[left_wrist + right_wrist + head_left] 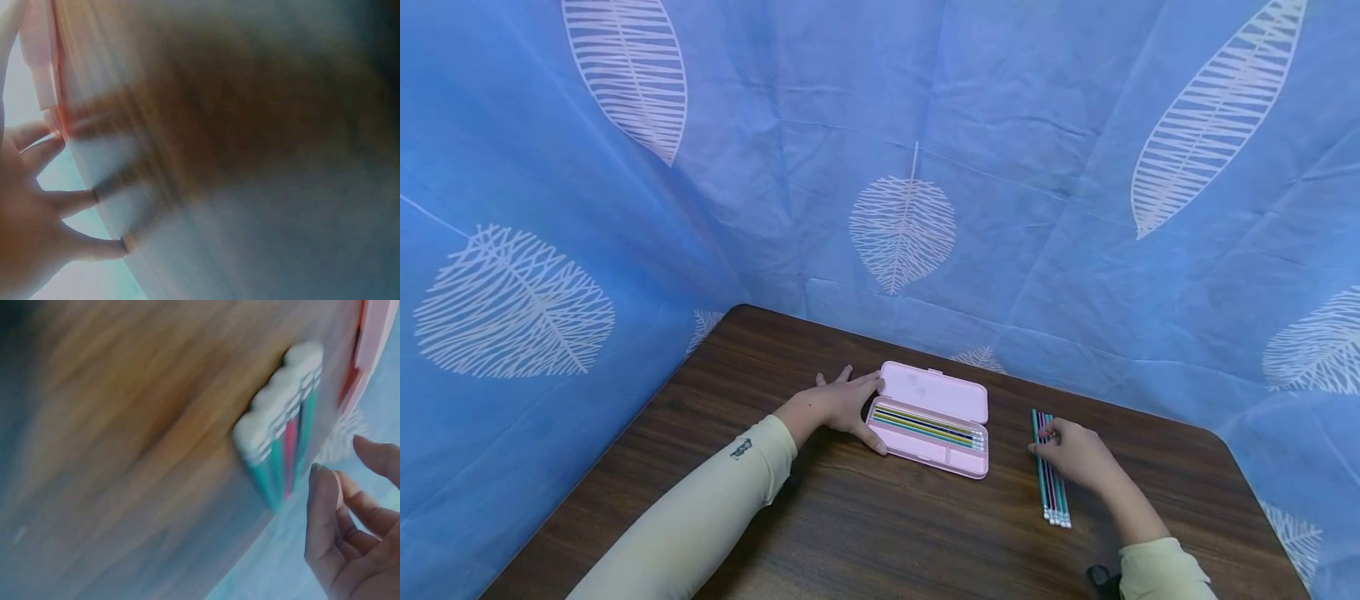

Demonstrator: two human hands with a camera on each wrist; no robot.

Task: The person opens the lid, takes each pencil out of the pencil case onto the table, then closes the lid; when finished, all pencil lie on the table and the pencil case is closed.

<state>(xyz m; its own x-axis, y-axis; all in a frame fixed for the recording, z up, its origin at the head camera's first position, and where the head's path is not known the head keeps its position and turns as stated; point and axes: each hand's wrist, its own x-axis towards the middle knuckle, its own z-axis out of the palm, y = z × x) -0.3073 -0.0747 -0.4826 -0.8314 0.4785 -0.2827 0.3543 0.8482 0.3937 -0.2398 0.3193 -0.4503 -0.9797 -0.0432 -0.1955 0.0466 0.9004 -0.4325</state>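
A pink pencil case [934, 393] lies with its lid folded back on the table. Several pencils with white erasers [925, 426] sit in its long compartment. My left hand [848, 406] rests at the case's left end, fingers spread and thumb by the front corner. The left wrist view shows those spread fingers, with part of the case at the upper left. To the right, several loose pencils [1056, 498], teal, dark and magenta, lie side by side. Over their middle hovers my right hand [1075, 452], fingers loosely bent. Thumb and fingers stand apart in the right wrist view, with no pencil visible between them.
The dark wooden table [880, 533] has rounded far corners. Behind it and on the left hangs a blue cloth [1037, 208] with white leaf prints. A dark strap [1103, 579] is on my right wrist.
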